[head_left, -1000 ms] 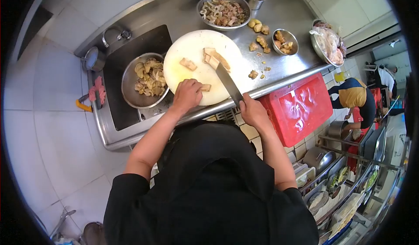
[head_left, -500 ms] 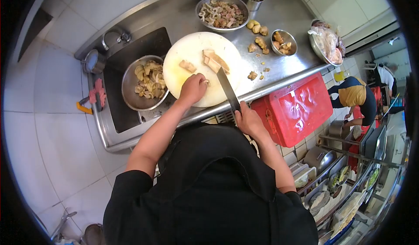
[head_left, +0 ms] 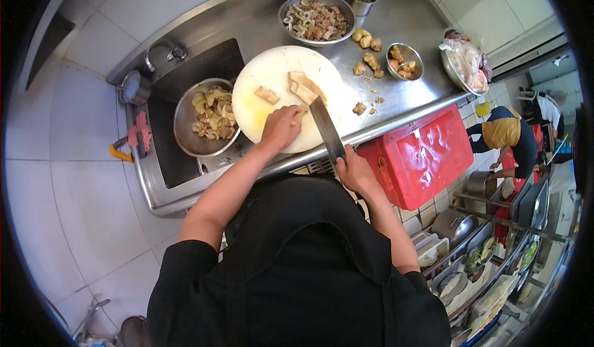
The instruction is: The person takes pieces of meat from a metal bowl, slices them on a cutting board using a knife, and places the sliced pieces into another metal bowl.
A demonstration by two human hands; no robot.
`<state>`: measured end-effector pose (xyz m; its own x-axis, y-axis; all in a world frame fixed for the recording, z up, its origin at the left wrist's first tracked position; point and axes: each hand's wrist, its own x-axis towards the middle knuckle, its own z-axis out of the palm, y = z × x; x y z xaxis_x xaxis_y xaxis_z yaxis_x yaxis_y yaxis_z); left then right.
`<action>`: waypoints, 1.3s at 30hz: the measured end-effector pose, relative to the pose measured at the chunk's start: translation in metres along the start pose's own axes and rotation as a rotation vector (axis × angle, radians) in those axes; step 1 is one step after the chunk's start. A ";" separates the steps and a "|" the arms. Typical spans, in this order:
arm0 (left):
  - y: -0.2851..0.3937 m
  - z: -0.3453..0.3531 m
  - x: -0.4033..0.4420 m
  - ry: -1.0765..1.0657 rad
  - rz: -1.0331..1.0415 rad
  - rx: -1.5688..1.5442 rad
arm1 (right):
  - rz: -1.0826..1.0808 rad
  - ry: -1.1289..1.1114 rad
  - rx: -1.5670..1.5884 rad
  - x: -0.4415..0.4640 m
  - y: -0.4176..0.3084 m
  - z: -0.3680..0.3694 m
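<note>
My right hand [head_left: 356, 170] is wrapped round the handle of a broad-bladed kitchen knife [head_left: 327, 128], whose blade points away over the round white cutting board [head_left: 253, 72]. Left of the blade, my left hand [head_left: 283, 128] is closed with bent fingers on a small pale piece of food [head_left: 299, 116] against the board. Beyond the blade tip lie pale tan chunks [head_left: 304, 89], cut into blocks and lying together. Another tan piece [head_left: 266, 94] rests to their left, just past my left fingers.
A steel bowl of pale slices [head_left: 213, 113] stands in the sink [head_left: 162, 143] on the left. Behind the board is a bowl of chopped meat [head_left: 315, 19]. Knobbly ginger-like roots [head_left: 366, 40] and a small bowl [head_left: 405, 61] lie right. A red bin [head_left: 427, 161] stands below; a person [head_left: 504, 133] bends beyond.
My left hand has moved a little to the right, closer to the knife blade, with the small piece. The knife and my right hand have shifted only slightly.
</note>
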<state>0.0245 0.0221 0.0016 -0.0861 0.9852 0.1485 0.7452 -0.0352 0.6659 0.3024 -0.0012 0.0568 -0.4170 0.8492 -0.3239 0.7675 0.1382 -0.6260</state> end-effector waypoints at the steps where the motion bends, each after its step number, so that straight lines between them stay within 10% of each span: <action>1: -0.003 -0.001 0.003 0.000 -0.001 0.000 | 0.007 0.000 0.007 0.001 0.001 0.000; 10: -0.016 -0.061 -0.012 -0.311 0.242 0.289 | 0.033 -0.008 -0.027 -0.004 -0.012 -0.006; 21: -0.010 -0.011 -0.034 0.127 0.125 0.242 | -0.217 -0.016 -0.177 0.007 -0.052 -0.018; 39: -0.014 -0.011 -0.040 0.081 -0.080 0.050 | -0.211 -0.203 -0.465 -0.006 -0.027 -0.025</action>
<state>0.0102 -0.0183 -0.0060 -0.1989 0.9675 0.1564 0.7656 0.0538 0.6410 0.2964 0.0033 0.0937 -0.6356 0.6695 -0.3845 0.7720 0.5445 -0.3279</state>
